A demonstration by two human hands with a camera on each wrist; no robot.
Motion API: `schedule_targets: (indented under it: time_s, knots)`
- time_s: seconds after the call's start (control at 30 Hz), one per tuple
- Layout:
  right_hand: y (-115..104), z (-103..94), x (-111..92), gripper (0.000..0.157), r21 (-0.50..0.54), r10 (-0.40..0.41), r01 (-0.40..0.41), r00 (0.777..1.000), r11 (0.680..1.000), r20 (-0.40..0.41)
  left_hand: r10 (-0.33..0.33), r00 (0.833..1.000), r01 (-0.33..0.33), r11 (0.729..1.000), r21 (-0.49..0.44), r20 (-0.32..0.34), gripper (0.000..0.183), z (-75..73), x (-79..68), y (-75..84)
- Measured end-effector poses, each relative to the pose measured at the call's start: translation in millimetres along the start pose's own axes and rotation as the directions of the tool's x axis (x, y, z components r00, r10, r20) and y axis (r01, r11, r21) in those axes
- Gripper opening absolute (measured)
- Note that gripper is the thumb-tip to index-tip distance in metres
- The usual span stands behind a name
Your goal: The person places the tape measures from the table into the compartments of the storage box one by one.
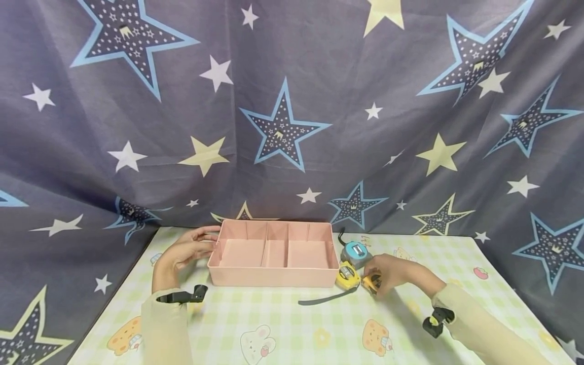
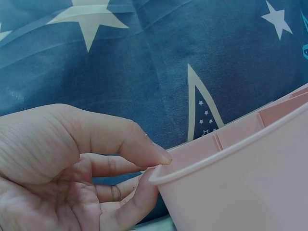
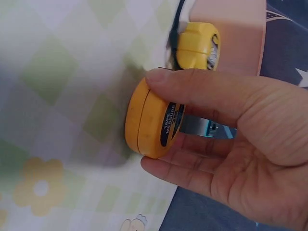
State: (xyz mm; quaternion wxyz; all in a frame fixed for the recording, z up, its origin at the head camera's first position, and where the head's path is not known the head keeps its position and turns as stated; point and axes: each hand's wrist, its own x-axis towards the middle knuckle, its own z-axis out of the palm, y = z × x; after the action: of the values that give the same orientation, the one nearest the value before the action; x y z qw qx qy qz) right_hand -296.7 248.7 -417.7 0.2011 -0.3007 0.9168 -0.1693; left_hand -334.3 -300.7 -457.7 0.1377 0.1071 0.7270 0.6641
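My left hand (image 1: 189,248) pinches the left end of a pink divided box (image 1: 274,278). In the left wrist view, the thumb lies on the rim and the other fingers are against the outside wall. To the box's right, my right hand (image 1: 387,272) holds an orange tape measure (image 3: 153,120) between thumb and fingers, close over the tablecloth. A yellow tape measure (image 1: 348,275) with a dark strap lies between it and the box. Behind that one is a blue and grey tape measure (image 1: 357,252), its lower edge near my right hand.
The box's dividers (image 1: 277,246) split it into three compartments, with only bare pink floor showing. A checked tablecloth (image 1: 292,329) with cartoon prints covers the table. A dark star-patterned curtain (image 1: 274,192) hangs right behind the table's back edge.
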Motion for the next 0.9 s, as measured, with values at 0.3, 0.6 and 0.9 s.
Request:
schedule_targets:
  time_s: [0.3, 0.6, 0.9]
  knots:
    - [-2.8, -20.2, -4.2, 0.039, -0.004, -0.129, 0.129, 0.99, 0.992, -0.049, 0.008, 1.0, -0.008, 1.0, -0.001, 0.013, 0.073, 0.0, -0.6, 0.0]
    - [-2.0, -37.4, -8.9, 0.046, 0.029, -0.154, 0.159, 0.98, 0.987, -0.126, 0.011, 1.0, -0.011, 1.0, 0.003, 0.018, 0.074, -0.6, 0.0, 1.3]
    - [-11.3, -47.9, -7.0, 0.049, 0.044, -0.146, 0.155, 0.976, 0.987, -0.16, 0.003, 1.0, -0.003, 1.0, 0.016, 0.011, 0.073, 1.4, -0.7, 2.8]
